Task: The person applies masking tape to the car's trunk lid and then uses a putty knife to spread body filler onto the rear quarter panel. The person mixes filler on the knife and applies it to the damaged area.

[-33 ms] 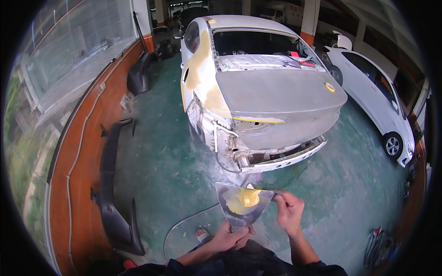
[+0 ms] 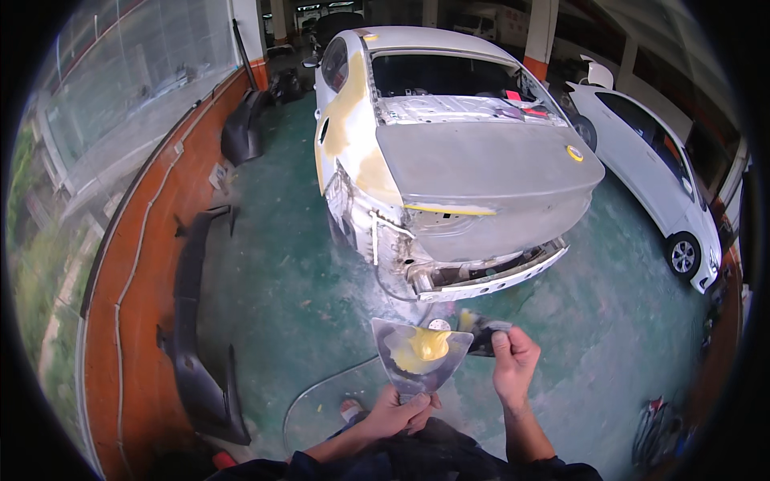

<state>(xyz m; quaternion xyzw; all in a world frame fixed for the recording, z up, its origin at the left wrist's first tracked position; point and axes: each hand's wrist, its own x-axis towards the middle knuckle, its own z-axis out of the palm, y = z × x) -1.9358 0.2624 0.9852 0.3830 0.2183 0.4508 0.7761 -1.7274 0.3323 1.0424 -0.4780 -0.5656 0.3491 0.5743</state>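
Observation:
In my left hand (image 2: 403, 410) is a wide putty knife (image 2: 391, 333), its flat blade turned up and my fingers wrapped round its lower end. On the blade lies a mound of yellow body filler (image 2: 431, 343), with a thinner smear beside it. Just right of the blade, my right hand (image 2: 514, 359) pinches a dark, thin filler spreader (image 2: 483, 333); its far corner looks yellow and is blurred. Spreader and knife overlap or nearly meet, and I cannot tell if they touch. A white round thing with small holes (image 2: 439, 325) shows behind the knife's edge.
Ahead stands a car (image 2: 473, 164) with a grey-primed trunk lid, yellow filler patches and its rear bumper off. A tape roll (image 2: 574, 153) sits on the lid. A hose (image 2: 321, 382) crosses the green floor. Black bumpers (image 2: 188, 321) lie left; a white car (image 2: 642, 144) stands right.
My right hand has swung the spreader out to the right, away from the filler, so its dark face now shows. The knife in my left hand has shifted only slightly left.

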